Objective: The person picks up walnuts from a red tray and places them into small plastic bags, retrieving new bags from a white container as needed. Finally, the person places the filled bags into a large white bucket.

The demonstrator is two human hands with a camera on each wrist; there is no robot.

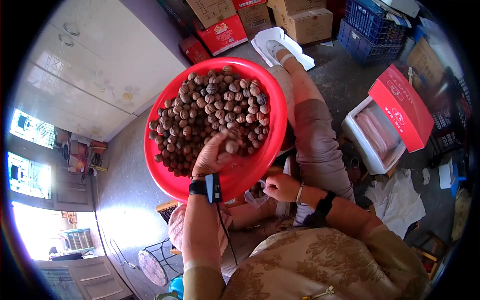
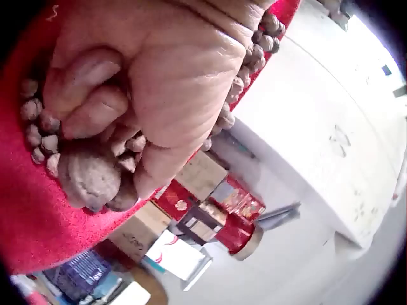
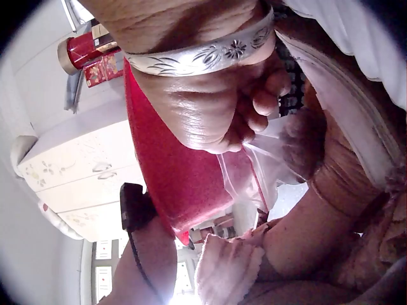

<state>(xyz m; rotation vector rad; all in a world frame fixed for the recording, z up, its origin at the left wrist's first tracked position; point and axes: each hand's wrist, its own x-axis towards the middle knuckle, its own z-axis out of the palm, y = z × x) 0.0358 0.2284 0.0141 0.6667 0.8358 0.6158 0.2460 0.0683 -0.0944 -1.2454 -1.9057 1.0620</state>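
Note:
A wide red plastic basin (image 1: 235, 177) holds a large heap of walnuts (image 1: 205, 107). Over its near side, my left hand (image 1: 207, 156) curls its fingers around a few walnuts; one held walnut (image 1: 231, 146) shows at the fingertips. In the left wrist view that walnut (image 2: 90, 178) looks large beside the bent fingers (image 2: 95, 111). Below the basin's near rim, my right hand (image 1: 284, 189) grips the top of a clear plastic bag (image 1: 256, 198). The right wrist view shows the bag (image 3: 254, 155) hanging from the curled fingers, with dark walnuts (image 3: 303, 143) inside.
A white cabinet (image 1: 95, 60) stands left of the basin. Cardboard boxes (image 1: 305, 25) and blue crates (image 1: 372, 35) are stacked at the back. To the right sit a white foam box (image 1: 367, 145) with a red lid (image 1: 402, 107) and a crumpled white sheet (image 1: 397, 200).

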